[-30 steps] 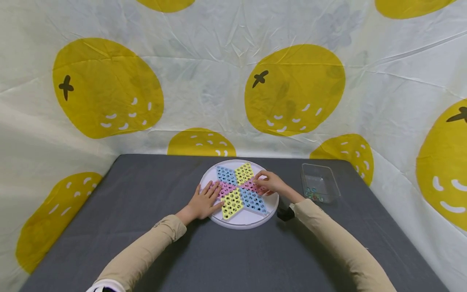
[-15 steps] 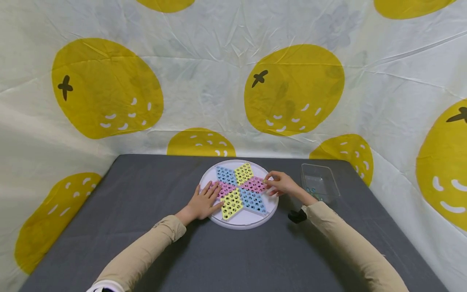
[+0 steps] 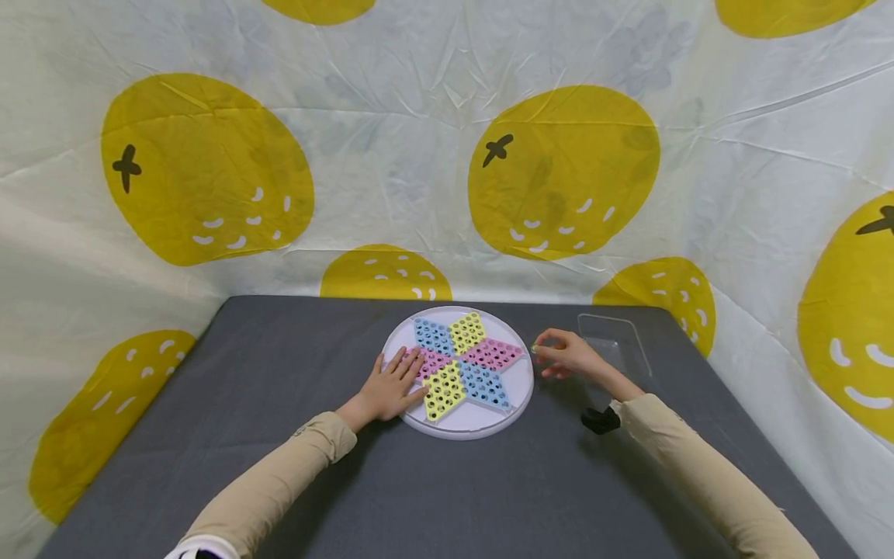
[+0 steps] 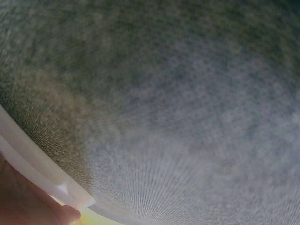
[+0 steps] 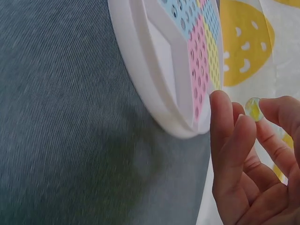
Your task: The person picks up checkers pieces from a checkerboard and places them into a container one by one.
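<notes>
A round white Chinese checkers board (image 3: 513, 394) with a star of pink, yellow and blue points of holes lies on the dark cloth. Flat across its left rim and pink point rests my left hand (image 3: 386, 388), fingers spread. Part of that hand shows against the board's white rim (image 4: 44, 168) in the left wrist view. My right hand (image 3: 574, 359) is just off the board's right edge, above the cloth. Between thumb and forefinger it pinches a clear glass marble (image 5: 253, 109) with a yellow-green swirl. The right pink point is uncovered.
A clear plastic box (image 3: 613, 317) stands right of the board, partly behind my right hand and forearm, which hide its lower left part. A black object (image 3: 601, 421) is at my right wrist. A white curtain (image 3: 391, 171) with yellow fruit prints hangs behind the table.
My right hand has moved right, from over the right pink point to beyond the board's rim, carrying the marble toward the plastic box. My left hand has stayed where it was.
</notes>
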Available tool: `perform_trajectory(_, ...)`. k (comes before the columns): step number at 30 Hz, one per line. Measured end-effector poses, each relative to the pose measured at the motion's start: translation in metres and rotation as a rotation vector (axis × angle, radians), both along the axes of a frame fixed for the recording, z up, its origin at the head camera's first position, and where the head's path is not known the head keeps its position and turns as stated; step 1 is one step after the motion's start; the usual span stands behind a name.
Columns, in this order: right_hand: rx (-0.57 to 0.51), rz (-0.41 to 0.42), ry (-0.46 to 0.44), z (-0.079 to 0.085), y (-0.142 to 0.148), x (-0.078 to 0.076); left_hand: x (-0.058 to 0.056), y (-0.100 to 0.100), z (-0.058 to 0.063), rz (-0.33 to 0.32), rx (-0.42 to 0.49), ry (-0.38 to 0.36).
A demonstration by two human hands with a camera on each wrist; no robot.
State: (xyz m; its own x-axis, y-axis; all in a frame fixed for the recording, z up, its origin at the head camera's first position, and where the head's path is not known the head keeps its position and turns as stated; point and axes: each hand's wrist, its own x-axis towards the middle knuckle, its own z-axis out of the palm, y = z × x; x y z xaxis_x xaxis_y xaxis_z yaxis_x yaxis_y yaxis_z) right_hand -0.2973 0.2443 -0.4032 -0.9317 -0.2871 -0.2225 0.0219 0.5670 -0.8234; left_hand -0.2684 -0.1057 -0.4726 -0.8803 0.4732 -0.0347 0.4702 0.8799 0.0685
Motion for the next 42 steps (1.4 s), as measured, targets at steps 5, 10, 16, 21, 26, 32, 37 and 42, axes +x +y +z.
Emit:
perform_trajectory(5, -0.023, -0.021, 0.005, 0.001, 0.019, 0.003, 0.000, 0.000, 0.001, -0.001, -0.002, -0.004)
perform_trajectory(10, -0.029, -0.047, 0.015, 0.004, 0.038, 0.006, 0.000, 0.001, 0.001, 0.002, 0.006, -0.003)
perform_trajectory(16, -0.031, -0.056, 0.021, 0.007, 0.059, 0.009, 0.000, 0.000, 0.001, 0.006, -0.003, -0.007)
perform_trajectory(21, -0.034, -0.059, 0.030, 0.007, 0.074, 0.009, -0.002, 0.000, -0.002, 0.011, -0.008, -0.006)
perform_trajectory(26, 0.001, -0.083, 0.031, 0.008, 0.085, 0.010, -0.002, 0.000, -0.002, 0.008, 0.003, -0.004)
perform_trajectory(32, 0.031, -0.118, 0.042, 0.010, 0.098, 0.009, -0.001, 0.000, 0.000, -0.001, 0.013, -0.014)
perform_trajectory(37, 0.049, -0.141, 0.062, 0.009, 0.108, 0.007, -0.001, -0.001, -0.001, -0.006, 0.020, -0.004)
perform_trajectory(42, 0.065, -0.164, 0.072, 0.006, 0.116, 0.005, 0.000, 0.000, 0.000, -0.003, 0.016, -0.010)
